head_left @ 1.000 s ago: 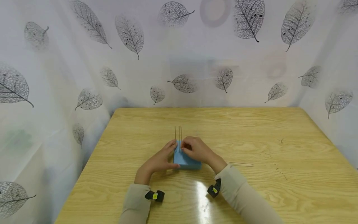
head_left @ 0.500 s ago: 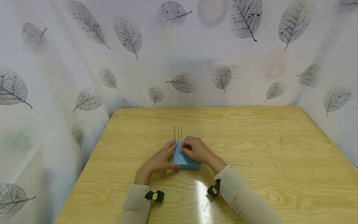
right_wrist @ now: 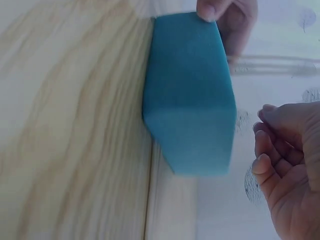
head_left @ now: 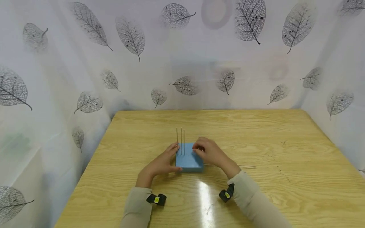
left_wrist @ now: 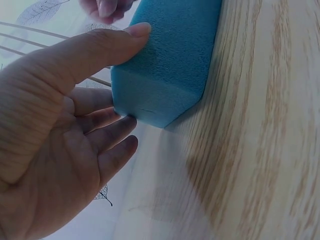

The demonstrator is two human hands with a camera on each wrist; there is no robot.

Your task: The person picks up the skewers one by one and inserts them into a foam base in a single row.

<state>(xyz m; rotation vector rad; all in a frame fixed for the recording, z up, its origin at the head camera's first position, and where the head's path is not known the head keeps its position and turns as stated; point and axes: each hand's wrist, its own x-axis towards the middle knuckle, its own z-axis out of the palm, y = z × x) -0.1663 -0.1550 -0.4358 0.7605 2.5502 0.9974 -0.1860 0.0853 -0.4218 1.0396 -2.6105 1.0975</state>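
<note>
A light-blue foam block (head_left: 190, 162) lies on the wooden table. Three thin upright sticks (head_left: 181, 142) stand in its top in a row at the left. Small dark holes (head_left: 191, 155) continue that row rightward. My left hand (head_left: 161, 163) grips the block's left end; in the left wrist view its thumb (left_wrist: 137, 31) presses the front face while the fingers reach round behind. Over the block's right part is my right hand (head_left: 211, 154), thumb and fingers loosely bent. The right wrist view shows nothing between its fingertips (right_wrist: 268, 108), apart from the block (right_wrist: 192, 100).
A few thin sticks (head_left: 246, 166) lie flat on the table (head_left: 256, 133) to the right of the block, partly behind the right wrist. A leaf-patterned curtain (head_left: 199, 57) hangs along the table's back and sides.
My right hand has let go of the third stick and moved right over the block, uncovering holes. That stick now stands upright beside the other two. My left hand keeps its hold.
</note>
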